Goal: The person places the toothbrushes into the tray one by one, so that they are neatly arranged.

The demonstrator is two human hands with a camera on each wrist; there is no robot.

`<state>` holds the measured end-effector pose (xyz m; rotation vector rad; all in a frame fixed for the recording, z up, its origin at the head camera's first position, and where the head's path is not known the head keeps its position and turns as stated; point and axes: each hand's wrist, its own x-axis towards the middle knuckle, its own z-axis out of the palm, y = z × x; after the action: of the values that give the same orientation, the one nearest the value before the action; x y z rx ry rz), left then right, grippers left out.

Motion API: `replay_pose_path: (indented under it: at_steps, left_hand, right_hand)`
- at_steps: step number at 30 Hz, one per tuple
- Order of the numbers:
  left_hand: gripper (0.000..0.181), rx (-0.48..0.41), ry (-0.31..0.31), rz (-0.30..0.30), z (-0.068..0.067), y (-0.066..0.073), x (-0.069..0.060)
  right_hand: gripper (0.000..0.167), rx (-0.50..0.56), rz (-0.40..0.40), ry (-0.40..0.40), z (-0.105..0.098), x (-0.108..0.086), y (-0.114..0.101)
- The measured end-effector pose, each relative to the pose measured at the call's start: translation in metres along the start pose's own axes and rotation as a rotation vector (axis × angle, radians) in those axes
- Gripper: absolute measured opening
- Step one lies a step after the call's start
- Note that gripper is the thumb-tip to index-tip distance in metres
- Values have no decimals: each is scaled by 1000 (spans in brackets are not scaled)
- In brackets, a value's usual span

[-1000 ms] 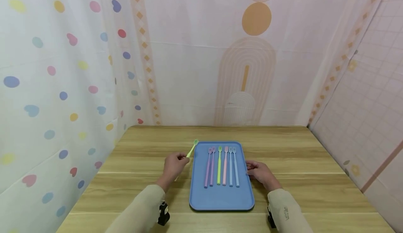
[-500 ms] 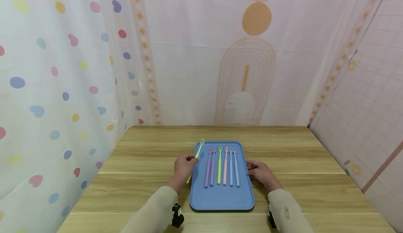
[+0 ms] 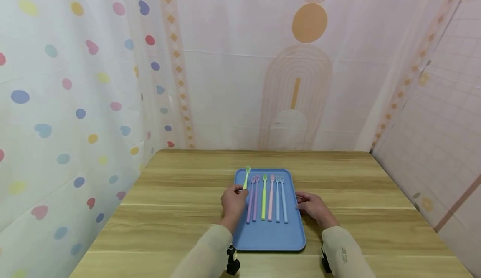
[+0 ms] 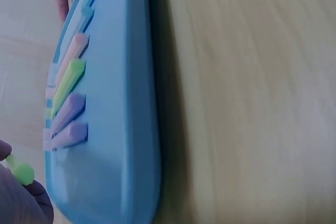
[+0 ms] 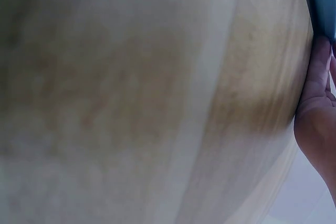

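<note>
My left hand [image 3: 234, 203] pinches a yellow-green toothbrush [image 3: 246, 178] over the left edge of a blue tray [image 3: 268, 241]; its handle end [image 4: 22, 171] pokes out between the fingers in the left wrist view. Side by side on the tray lie two purple toothbrushes [image 3: 249, 205], another yellow-green toothbrush [image 3: 264, 200], a pink toothbrush [image 3: 270, 203] and two light-blue toothbrushes [image 3: 284, 207], heads pointing away. At the tray's right rim rests my right hand [image 3: 316, 209], thumb and fingers touching the edge. Some of its fingertips are hidden.
The tray lies on a wooden table [image 3: 360, 194]. Behind it hangs a pale patterned curtain [image 3: 225, 82], with a dotted curtain [image 3: 56, 178] along the left. A grid-patterned sheet [image 3: 443, 136] covers the right side.
My left hand has carried the yellow-green toothbrush rightward, from beside the tray to above its left part, turning it more upright. The right hand has stayed at the rim.
</note>
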<state>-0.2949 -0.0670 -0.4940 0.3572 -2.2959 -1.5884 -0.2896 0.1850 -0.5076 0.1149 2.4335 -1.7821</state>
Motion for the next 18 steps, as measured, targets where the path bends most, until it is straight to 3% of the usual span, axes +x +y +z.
replay_pose_path:
  at_steps: [6, 10, 18]
  left_hand:
    - [17, -18, 47, -51, 10, 5, -8]
    - [16, 16, 65, -68, 11, 5, -10]
    - [13, 80, 106, -53, 11, 3, -5]
  right_hand:
    - [48, 16, 3, -8, 0, 0, 1]
    - [48, 23, -1, -9, 1, 0, 1]
    - [47, 18, -7, -11, 1, 0, 0]
